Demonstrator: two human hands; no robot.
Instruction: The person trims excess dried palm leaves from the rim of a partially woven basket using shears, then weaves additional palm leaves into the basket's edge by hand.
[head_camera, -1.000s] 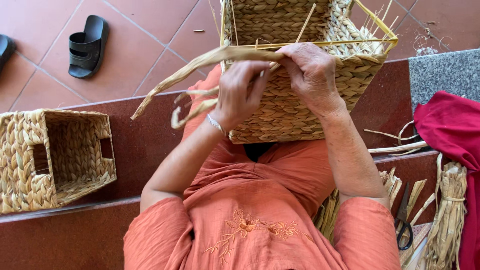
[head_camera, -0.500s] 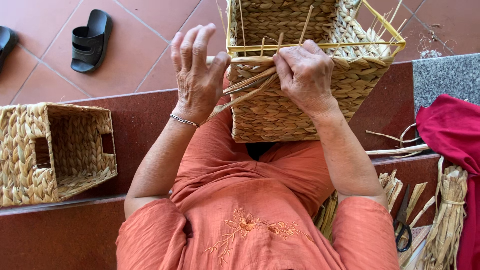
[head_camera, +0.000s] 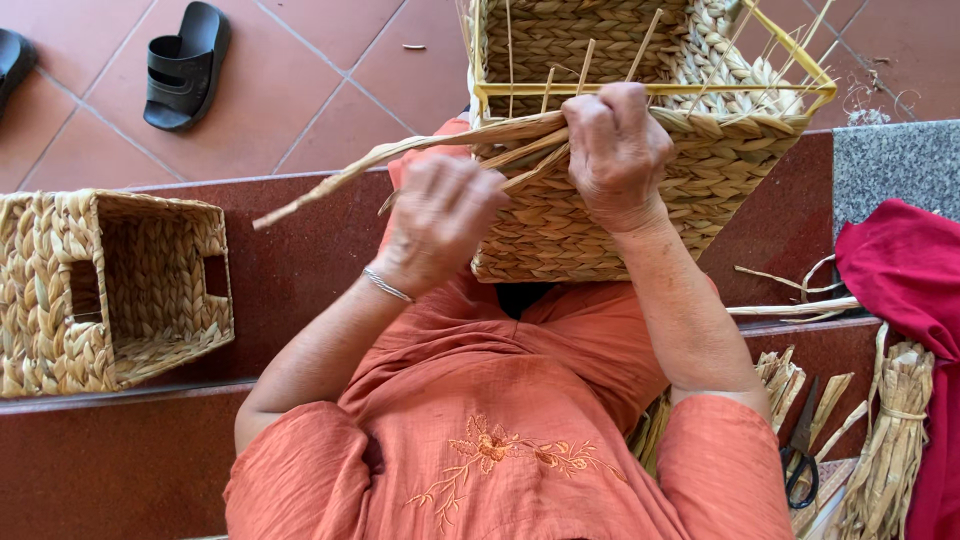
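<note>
Two hands are kept at a half-woven basket (head_camera: 600, 215) with a yellow frame, propped on the lap. Flat straw strands (head_camera: 400, 160) are pinched against its rim by the closed right hand (head_camera: 618, 150); they are loosely gripped (fingers curled) by the left hand (head_camera: 440, 215). One finished basket (head_camera: 105, 290) is seen well apart.

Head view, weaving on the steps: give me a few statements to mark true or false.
1. The right hand presses on the rim of the unfinished basket. True.
2. The left hand holds scissors. False: it grips straw strands; the scissors lie at lower right.
3. A finished woven basket lies on its side at left. True.
4. The sandals are red. False: black.
</note>
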